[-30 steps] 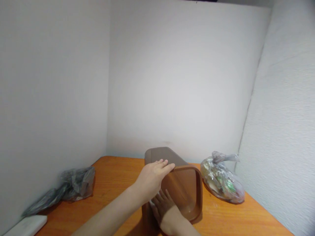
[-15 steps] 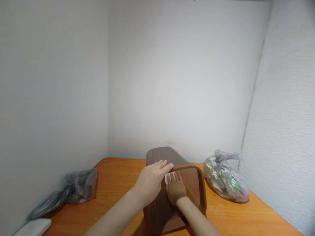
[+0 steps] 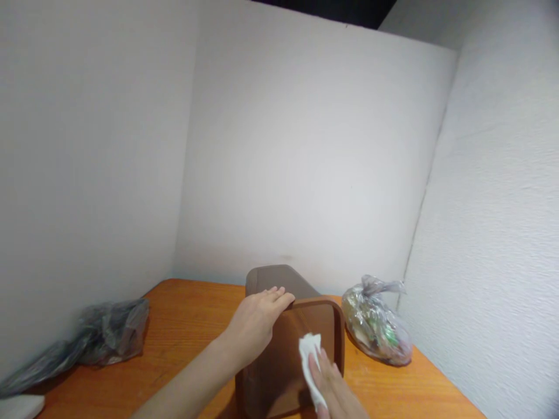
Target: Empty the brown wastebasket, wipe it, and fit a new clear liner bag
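A brown plastic tray [image 3: 286, 349] with a raised rim stands tilted up on the table, its hollow side towards me. My left hand [image 3: 257, 323] is closed over the tray's upper left rim, with the fingers draped over the edge. In my right hand [image 3: 334, 384] a folded white tissue or cloth [image 3: 309, 355] is pressed between fingers and thumb, in front of the lower right part of the tray. Whether the tissue touches the tray at this moment, I cannot tell. A greyish-brown panel [image 3: 277, 276] with rounded corners rises behind the tray.
On the orange-brown wooden table [image 3: 192, 326] a tied clear plastic bag [image 3: 378, 329] with mixed contents lies to the right. A crumpled dark see-through bag [image 3: 113, 331] lies at the left wall, near a white flat object [image 3: 20, 406]. White walls enclose the table.
My right hand has moved down from the tray's upper middle towards its lower right with the tissue, which now shows more. My left hand stays on the rim. The view has tilted and shifted.
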A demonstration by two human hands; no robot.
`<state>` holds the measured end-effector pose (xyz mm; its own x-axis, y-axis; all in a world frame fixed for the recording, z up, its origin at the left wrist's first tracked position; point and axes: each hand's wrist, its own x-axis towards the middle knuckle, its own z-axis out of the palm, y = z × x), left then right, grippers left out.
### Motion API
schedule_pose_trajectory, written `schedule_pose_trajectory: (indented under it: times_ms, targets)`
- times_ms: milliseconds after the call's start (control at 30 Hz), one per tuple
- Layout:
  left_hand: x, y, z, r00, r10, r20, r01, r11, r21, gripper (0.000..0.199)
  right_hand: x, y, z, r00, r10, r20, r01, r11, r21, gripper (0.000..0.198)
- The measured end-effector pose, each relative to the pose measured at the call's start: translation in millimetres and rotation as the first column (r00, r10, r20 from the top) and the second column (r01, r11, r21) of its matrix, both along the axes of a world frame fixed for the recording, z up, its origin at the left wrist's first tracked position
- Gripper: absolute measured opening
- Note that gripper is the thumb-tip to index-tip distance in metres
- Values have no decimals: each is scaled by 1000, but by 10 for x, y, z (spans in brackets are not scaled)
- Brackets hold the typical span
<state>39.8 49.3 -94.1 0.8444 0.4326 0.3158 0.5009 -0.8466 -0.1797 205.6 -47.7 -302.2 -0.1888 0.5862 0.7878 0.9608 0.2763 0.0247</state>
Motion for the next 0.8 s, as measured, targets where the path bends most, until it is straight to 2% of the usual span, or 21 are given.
schedule_pose_trajectory:
  times_ms: [100,200,267,333,433,533,667,800]
  targets:
    - [-24,5,-2,1000,10,0,-10,1000,-2,59,-4,-120,514,997,-74,-16,76,974,215,72]
    - [-58,19,-20,999,33,-17,-32,999,9,58,-111,-26,963,993,-122,-9,119,948,295,62]
    - [-97,31,-31,999,31,-21,-31,999,21,58,-164,124,1127,994,-109,32,93,945,313,54]
    - [-151,40,-31,1000,23,1,-23,1000,20,60,-166,270,1190,996,-80,46,60,941,332,48]
    - [-252,46,-15,999,25,36,-25,1000,-7,65,-73,399,1165,997,-65,-34,73,930,361,47]
    - [-362,60,-12,998,28,57,-27,999,-31,68,74,447,1044,975,-71,-211,142,928,344,51]
    - [-490,96,-41,993,10,116,-6,999,-32,65,196,483,732,865,-61,-498,177,966,190,39]
    - [-579,109,-62,981,18,192,-13,1000,-24,60,159,423,330,808,-148,-570,187,982,9,35]
